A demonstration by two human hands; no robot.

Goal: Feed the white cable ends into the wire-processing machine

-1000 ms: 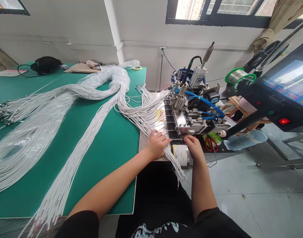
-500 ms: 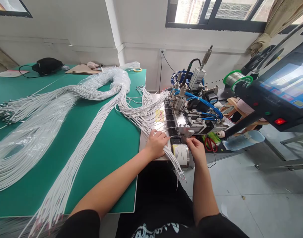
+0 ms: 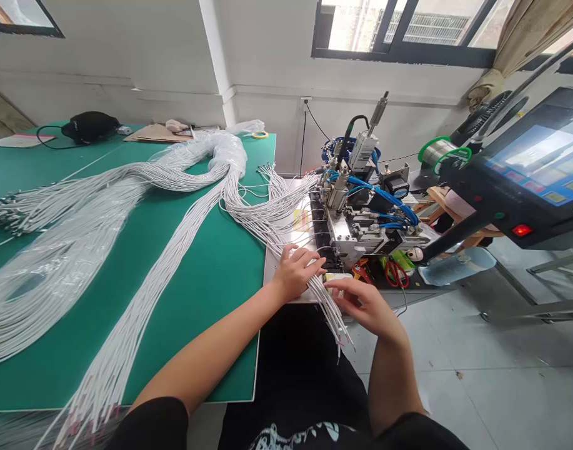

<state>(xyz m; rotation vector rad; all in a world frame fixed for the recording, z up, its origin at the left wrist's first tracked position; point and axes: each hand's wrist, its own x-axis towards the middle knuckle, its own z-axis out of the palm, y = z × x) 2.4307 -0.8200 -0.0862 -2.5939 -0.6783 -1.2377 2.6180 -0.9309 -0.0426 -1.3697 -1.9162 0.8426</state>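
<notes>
White cables (image 3: 262, 226) run in a bundle across the metal plate of the machine (image 3: 345, 219), their loose ends hanging over its front edge. My left hand (image 3: 297, 270) lies over the bundle with its fingers curled round the cables. Just right of the hanging ends is my right hand (image 3: 365, 302), its fingers apart and its fingertips beside the cables. Behind those fingertips, a roll with a pale label (image 3: 333, 284) is partly hidden. Single cables lie across the black strip (image 3: 321, 228) along the machine.
More cables in clear plastic (image 3: 99, 231) cover much of the green table (image 3: 211, 300). A screen (image 3: 539, 162) juts in at the right. Red scissors (image 3: 397, 273), a solder wire spool (image 3: 440, 153) and a bluish plastic container (image 3: 457, 265) are near the machine.
My right hand has moved left and down from the machine's front corner to the cable ends, and its fingers have spread. My left hand has stayed on the bundle.
</notes>
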